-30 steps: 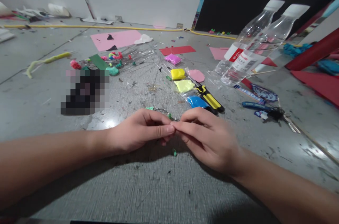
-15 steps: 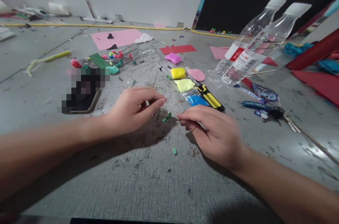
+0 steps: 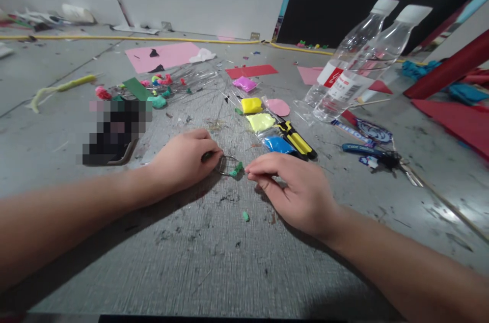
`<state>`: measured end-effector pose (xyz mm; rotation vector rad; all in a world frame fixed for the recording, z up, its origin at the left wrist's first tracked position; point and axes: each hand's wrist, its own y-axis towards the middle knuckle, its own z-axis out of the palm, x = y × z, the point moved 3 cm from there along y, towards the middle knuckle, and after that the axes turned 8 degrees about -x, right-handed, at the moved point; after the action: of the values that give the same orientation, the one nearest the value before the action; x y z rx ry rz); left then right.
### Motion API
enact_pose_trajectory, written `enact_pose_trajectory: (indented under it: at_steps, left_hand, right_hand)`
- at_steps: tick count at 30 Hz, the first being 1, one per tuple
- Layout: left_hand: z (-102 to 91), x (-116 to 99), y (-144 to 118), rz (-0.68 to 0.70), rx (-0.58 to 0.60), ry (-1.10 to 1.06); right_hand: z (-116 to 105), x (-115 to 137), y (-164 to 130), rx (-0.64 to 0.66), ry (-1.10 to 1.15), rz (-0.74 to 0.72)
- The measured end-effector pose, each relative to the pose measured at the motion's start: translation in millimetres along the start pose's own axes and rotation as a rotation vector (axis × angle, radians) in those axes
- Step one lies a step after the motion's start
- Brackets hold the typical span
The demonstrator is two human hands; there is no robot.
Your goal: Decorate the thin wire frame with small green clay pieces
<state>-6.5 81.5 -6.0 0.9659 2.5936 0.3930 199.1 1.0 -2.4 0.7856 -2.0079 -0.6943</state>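
A thin wire ring [image 3: 226,165] with green clay bits on it lies on the grey floor between my hands. My left hand [image 3: 182,161] rests on the floor and pinches a small green piece [image 3: 208,156] at the ring's left side. My right hand [image 3: 292,186] is lowered to the floor, its thumb and forefinger closed on the wire's right end beside a green clay lump [image 3: 237,168]. A loose green crumb [image 3: 245,216] lies just in front of both hands.
Behind the ring lie bagged clay in blue [image 3: 278,144], pale yellow [image 3: 261,122], yellow [image 3: 251,105] and pink [image 3: 244,83], and a yellow-black cutter [image 3: 298,141]. Two plastic bottles [image 3: 355,65] and keys [image 3: 378,156] lie right. A blurred dark phone [image 3: 114,132] and pins lie left.
My hands were pinched together above the floor, then parted. The left hand rose and came back down onto the ring's left side; the right hand stayed holding the wire end.
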Motion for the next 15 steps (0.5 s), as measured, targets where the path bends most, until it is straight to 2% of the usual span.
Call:
enact_pose_trajectory:
  at_steps: [4, 11, 15]
  left_hand:
    - [-3.6, -4.3, -0.9, -0.014, 0.06, 0.069]
    - [-8.3, -12.1, -1.7, -0.062, 0.166, 0.338]
    - [-7.9, -12.5, -1.3, -0.019, 0.133, 0.325]
  right_hand:
    - [0.0, -3.2, -0.1, -0.001, 0.005, -0.015]
    - [5.0, -7.3, 1.2, 0.176, -0.01, 0.032]
    - [6.0, -12.7, 1.1, 0.21, -0.094, 0.088]
